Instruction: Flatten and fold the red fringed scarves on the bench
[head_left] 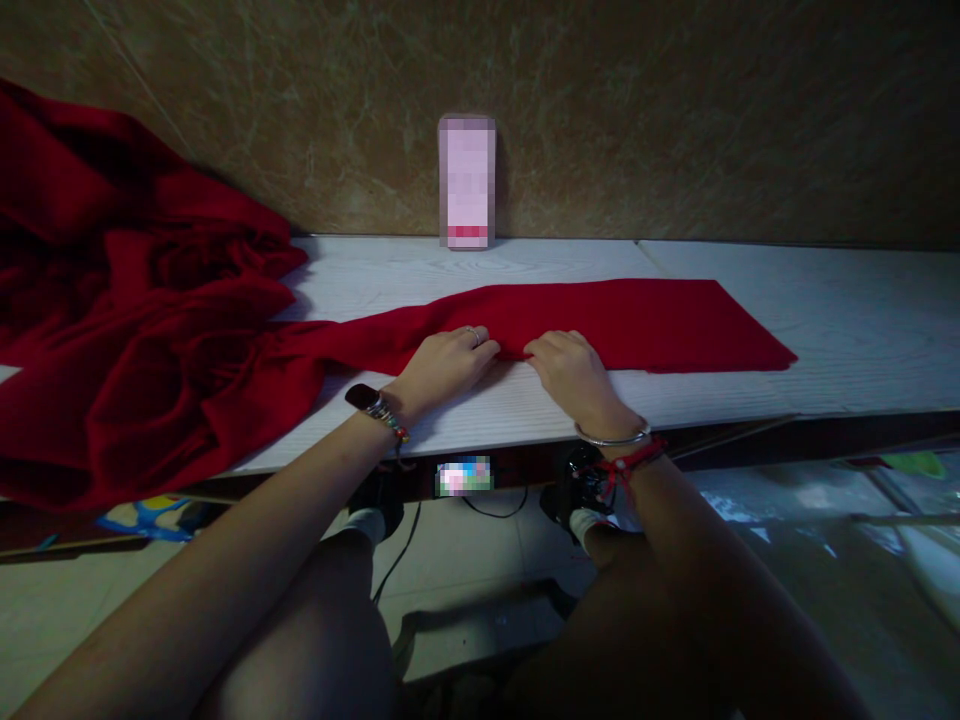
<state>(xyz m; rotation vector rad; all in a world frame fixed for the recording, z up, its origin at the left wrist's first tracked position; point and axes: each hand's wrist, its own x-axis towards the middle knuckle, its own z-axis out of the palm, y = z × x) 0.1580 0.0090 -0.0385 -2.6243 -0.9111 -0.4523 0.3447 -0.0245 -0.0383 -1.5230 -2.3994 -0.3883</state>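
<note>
A long strip of red fabric (660, 325) lies folded flat across the white wood-grain table (862, 320), its right end cut at a slant. Toward the left it narrows and runs into a large crumpled heap of the same cloth. My left hand (454, 362) has its fingers curled on the strip's near edge, around the middle of the table. Just to the right, my right hand (568, 368) grips the same edge with bent fingers. A small gap separates the two hands. The fingertips are partly hidden against the cloth.
A phone (466, 185) leans upright on the brown marbled wall (675, 120) behind the table. Bunched red cloth (135, 330) covers the table's left end and hangs over its front edge. Below the table are a dark cable (397, 560) and a small lit screen (463, 477).
</note>
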